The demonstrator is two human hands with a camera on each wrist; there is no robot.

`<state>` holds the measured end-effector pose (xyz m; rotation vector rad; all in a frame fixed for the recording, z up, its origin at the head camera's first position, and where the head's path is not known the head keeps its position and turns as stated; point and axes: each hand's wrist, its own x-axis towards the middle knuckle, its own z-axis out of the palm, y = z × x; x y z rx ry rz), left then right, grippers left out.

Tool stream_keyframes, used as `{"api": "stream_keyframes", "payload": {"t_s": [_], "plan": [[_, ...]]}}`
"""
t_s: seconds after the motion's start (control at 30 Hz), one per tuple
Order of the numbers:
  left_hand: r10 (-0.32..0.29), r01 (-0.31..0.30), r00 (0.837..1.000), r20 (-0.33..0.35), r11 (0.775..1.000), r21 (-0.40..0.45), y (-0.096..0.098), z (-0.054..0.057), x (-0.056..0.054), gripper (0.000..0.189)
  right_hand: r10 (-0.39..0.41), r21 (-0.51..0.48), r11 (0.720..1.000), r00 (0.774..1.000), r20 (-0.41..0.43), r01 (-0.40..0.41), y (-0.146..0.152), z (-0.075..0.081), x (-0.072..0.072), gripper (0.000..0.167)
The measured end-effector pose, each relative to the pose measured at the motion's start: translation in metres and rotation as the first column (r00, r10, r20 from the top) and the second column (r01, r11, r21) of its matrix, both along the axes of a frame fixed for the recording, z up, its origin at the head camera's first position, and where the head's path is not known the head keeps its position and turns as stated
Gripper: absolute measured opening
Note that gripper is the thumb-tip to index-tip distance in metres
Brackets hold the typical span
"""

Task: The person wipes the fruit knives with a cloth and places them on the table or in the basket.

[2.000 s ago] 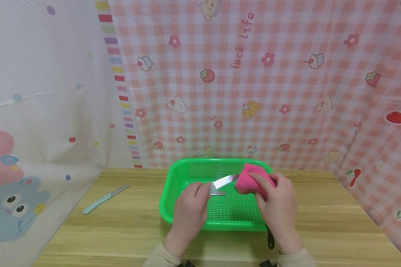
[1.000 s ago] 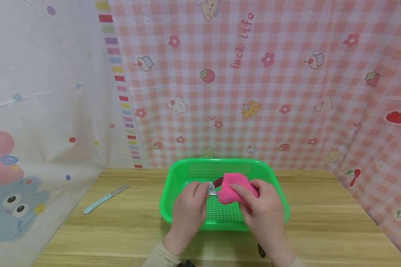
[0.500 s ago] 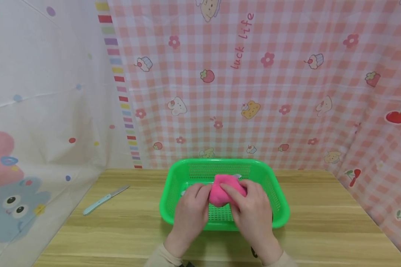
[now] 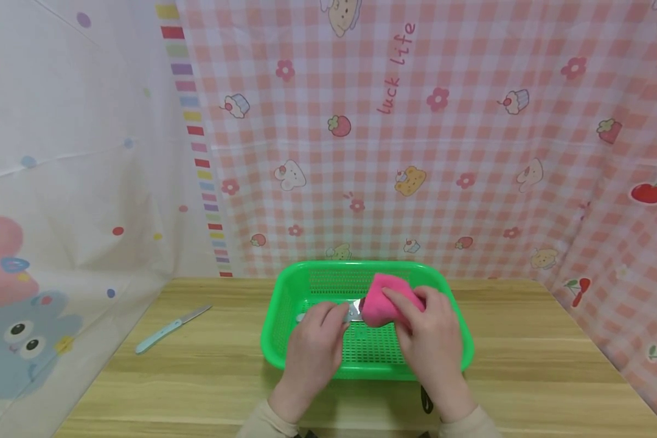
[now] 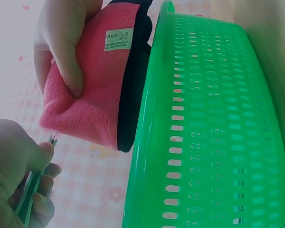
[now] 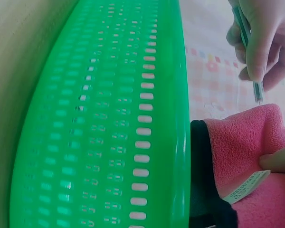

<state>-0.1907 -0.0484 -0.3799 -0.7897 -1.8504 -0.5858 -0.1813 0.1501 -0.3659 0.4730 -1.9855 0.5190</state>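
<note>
My left hand (image 4: pixel 313 350) grips the pale blue-green handle of a knife (image 5: pixel 29 195) above the basket. A short stretch of its metal blade shows next to the left fingers in the head view; the rest is hidden by a folded pink cloth (image 4: pixel 385 301). That cloth has a black edge and a white label (image 5: pixel 118 40). My right hand (image 4: pixel 434 334) pinches it around the blade, thumb and fingers on opposite sides. A black loop (image 4: pixel 426 399) hangs below the right wrist. Beneath both hands stands a green perforated plastic basket (image 4: pixel 361 372).
A second knife with a light blue handle (image 4: pixel 161 336) lies on the wooden table (image 4: pixel 531 365), left of the basket. Inside the basket a small pale piece (image 4: pixel 300 317) shows beside the left hand; what it belongs to is unclear. A pink checked curtain (image 4: pixel 372 231) hangs behind.
The right hand slid the cloth leftward along the blade up to the left fingers, then drew it back a little to the right. My left hand has hardly moved.
</note>
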Motion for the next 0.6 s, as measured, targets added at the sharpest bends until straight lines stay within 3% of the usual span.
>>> {"api": "stream_keyframes", "payload": {"t_s": [0.6], "plan": [[-0.020, 0.020, 0.999, 0.031, 1.000, 0.001, -0.001, -0.001, 0.000, 0.017, -0.049, -0.018, 0.999, 0.998, 0.025, 0.050, 0.012, 0.001, -0.001, 0.054]]}}
